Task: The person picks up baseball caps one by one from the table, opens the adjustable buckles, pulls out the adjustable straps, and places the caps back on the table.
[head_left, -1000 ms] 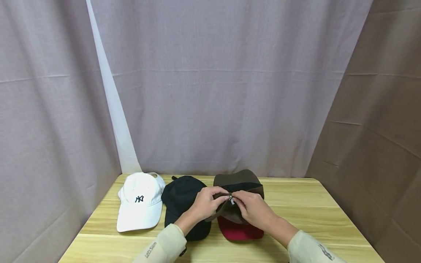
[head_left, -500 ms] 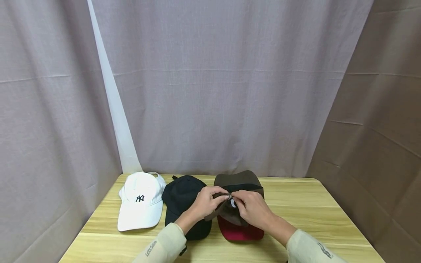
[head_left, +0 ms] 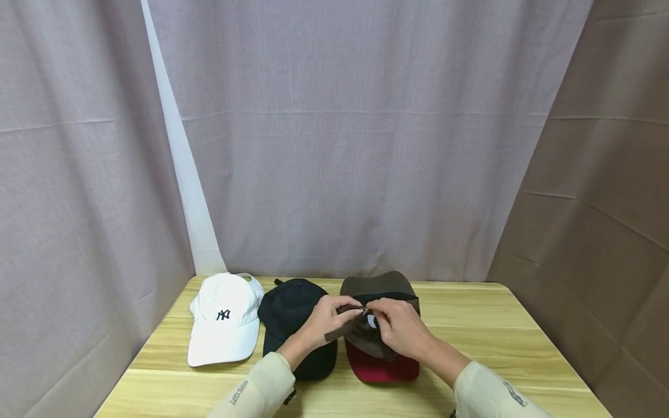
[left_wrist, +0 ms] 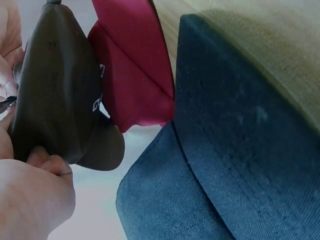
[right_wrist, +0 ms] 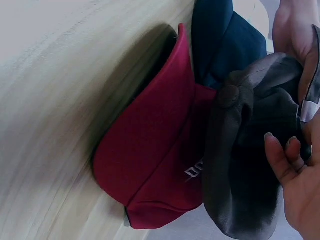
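Note:
A brown cap point(head_left: 377, 284) is held up above the table with its back strap point(head_left: 337, 332) toward the person. My left hand point(head_left: 325, 320) pinches the strap, whose loose end sticks out below the palm. Thumb and fingers of my right hand point(head_left: 401, 328) pinch the strap close by, at a small metal buckle point(head_left: 365, 312). Under the brown cap sits a red cap point(head_left: 382, 367), mostly hidden except its brim. In the right wrist view, the brown cap point(right_wrist: 220, 165) hangs beside the red cap point(right_wrist: 150, 145), with the strap end point(right_wrist: 313, 80) near the left hand.
A black cap point(head_left: 292, 307) lies on the wooden table point(head_left: 481, 348) just left of the brown one, partly behind the left forearm. Farther left is a white cap point(head_left: 222, 322) with a dark logo. Grey curtains point(head_left: 334, 174) enclose the table's back and sides.
The strap's loose end shows more below my left hand. My right hand has shifted slightly up and left at the buckle, and the white patch inside the cap shows more. The other caps stay put.

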`<action>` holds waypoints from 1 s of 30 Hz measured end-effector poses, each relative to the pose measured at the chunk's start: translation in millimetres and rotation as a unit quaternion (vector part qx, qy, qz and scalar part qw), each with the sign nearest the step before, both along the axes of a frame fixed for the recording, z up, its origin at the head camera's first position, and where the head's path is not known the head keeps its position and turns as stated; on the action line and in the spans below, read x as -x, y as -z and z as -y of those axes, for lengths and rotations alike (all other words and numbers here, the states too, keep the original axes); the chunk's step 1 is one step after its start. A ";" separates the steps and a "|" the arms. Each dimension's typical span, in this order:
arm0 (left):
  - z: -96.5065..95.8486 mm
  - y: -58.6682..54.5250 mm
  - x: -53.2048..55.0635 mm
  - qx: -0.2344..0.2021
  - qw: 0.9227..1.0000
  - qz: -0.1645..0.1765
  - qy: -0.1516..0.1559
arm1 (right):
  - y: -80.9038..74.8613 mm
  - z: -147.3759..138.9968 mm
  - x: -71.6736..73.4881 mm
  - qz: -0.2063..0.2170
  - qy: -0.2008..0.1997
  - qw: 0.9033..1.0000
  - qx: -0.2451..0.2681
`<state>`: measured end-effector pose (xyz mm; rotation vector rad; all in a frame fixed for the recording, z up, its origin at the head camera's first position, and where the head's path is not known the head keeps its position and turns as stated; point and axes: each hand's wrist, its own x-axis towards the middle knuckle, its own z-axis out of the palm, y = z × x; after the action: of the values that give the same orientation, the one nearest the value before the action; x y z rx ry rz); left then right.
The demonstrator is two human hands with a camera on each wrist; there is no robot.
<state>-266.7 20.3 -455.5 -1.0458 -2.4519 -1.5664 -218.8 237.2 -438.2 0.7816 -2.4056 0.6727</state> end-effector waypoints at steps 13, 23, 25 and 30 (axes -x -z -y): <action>-2.5 -3.7 -1.8 0.003 1.000 -0.011 -0.006 | -1.5 -2.2 -2.5 0.033 0.037 0.999 -0.003; -4.7 -5.1 -3.8 0.024 1.000 -0.003 -0.009 | -7.3 -2.7 -6.0 0.012 0.025 0.999 -0.029; -4.2 -5.4 -4.7 0.023 1.000 0.004 -0.009 | -7.6 -1.9 -5.8 0.010 0.026 0.999 -0.033; -2.4 -5.4 -6.4 0.022 1.000 0.013 -0.008 | -7.2 -1.6 -5.7 0.013 0.021 0.999 -0.035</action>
<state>-260.3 22.7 -450.1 -1.0149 -2.5155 -1.5384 -213.1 238.8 -431.1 0.7526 -2.4745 0.5887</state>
